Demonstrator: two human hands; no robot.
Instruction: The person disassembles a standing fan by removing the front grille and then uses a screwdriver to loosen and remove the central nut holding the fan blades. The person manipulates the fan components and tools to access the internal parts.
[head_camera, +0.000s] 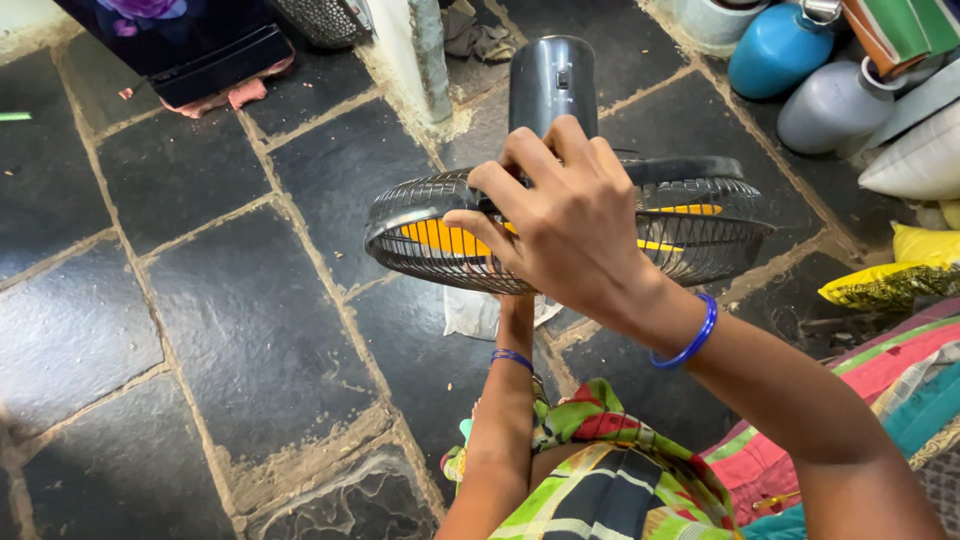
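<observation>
Nearest you, your lap is draped in bright patterned cloth (600, 480), and one blue bangle (690, 340) circles each wrist, two in all. Your left hand (515, 305) reaches up beneath the fan (570, 235); its fingers are hidden, so I cannot tell its grip. Your right hand (560, 215) closes over the round wire cage, orange blades inside. Beyond on the dark stone-slab floor (200, 300) stand two smooth plastic jugs (810, 75), blue and grey.
</observation>
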